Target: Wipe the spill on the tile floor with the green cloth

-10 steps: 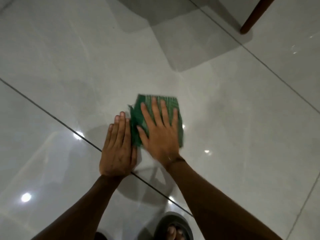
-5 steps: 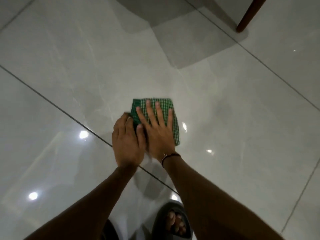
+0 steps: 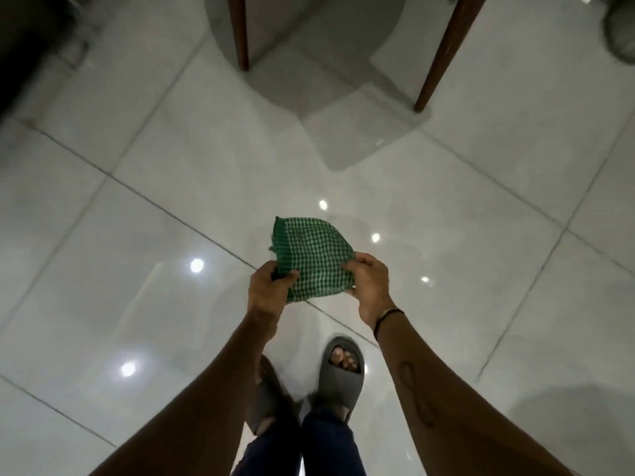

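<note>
1. left hand (image 3: 269, 290) first: it's curled closed on the near left corner of the green cloth (image 3: 314, 261), fingers wrapped over the edge, thumb side tucked against the fabric.
2. green cloth sits between the two hands, held up off the tile floor (image 3: 103, 235); it's a folded green-and-white check piece, its far end rising away from the person, with a solid green hem on the left edge.
3. right hand (image 3: 369, 283) is pinching the right side of the cloth, fingertips pressed into the weave, a dark band (image 3: 386, 317) around the wrist just below.
4. both forearms reach in from the near edge of the view, one on each side of the cloth.
5. down below, two feet in grey slides (image 3: 342, 376) stand on the glossy tiles, dark trouser legs (image 3: 326, 441) above them; the left slide is partly hidden behind the left forearm.
6. tile floor is pale and shiny, with dark grout lines and small bright light reflections scattered across it; whether any spill is on it, cannot tell.
7. far side: two brown wooden legs (image 3: 443, 53) stand on the tiles, one centre-left, one to the right, with grey shadow between them.
</note>
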A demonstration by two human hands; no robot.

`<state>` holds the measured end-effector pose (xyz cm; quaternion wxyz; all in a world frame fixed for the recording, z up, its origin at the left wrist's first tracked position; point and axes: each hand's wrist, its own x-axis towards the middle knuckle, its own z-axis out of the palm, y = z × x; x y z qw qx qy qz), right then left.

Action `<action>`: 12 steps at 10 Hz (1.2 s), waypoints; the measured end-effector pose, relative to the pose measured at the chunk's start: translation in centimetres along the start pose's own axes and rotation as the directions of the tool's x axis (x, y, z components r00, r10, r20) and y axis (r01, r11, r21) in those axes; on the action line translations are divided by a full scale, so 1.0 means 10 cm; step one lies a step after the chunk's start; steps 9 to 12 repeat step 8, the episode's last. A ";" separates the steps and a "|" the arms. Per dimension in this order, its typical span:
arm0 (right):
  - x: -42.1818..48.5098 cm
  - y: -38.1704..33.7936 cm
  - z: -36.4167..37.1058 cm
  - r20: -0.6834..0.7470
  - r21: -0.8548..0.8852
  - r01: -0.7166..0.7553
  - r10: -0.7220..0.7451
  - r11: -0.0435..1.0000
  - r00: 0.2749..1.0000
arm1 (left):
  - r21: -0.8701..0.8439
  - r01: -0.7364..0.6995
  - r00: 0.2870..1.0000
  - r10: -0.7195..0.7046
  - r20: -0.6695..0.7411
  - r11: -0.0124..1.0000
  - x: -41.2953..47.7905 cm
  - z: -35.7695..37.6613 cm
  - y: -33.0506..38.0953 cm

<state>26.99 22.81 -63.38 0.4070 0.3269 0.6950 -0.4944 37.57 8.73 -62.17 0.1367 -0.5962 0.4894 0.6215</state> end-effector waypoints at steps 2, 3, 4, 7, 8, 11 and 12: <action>-1.86 -1.95 -0.42 0.128 0.116 0.040 -0.055 0.992 0.990 | -0.062 -0.104 0.992 0.108 0.059 0.993 -1.61 -0.36 2.04; -2.74 -2.98 -0.72 0.128 0.174 0.155 -0.178 0.972 0.976 | -0.091 -0.154 0.982 0.163 0.095 0.984 -2.51 -0.33 3.14; -3.27 -3.87 -0.88 0.153 0.203 0.262 -0.294 0.944 0.943 | -0.121 -0.226 0.968 0.237 0.083 0.966 -3.04 -0.31 4.08; -2.54 -6.46 -0.76 0.145 -0.137 0.565 -0.548 0.814 0.824 | 0.021 -0.381 0.924 0.381 0.032 0.924 -2.50 0.59 6.16; -2.16 -6.16 -0.95 0.116 -0.274 0.517 -0.506 0.810 0.855 | 0.327 -0.396 0.908 0.418 0.003 0.858 -2.37 0.77 5.73; -2.16 -6.16 -0.95 0.116 -0.274 0.517 -0.506 0.810 0.855 | 0.327 -0.396 0.908 0.418 0.003 0.858 -2.37 0.77 5.73; -2.16 -6.16 -0.95 0.116 -0.274 0.517 -0.506 0.810 0.855 | 0.327 -0.396 0.908 0.418 0.003 0.858 -2.37 0.77 5.73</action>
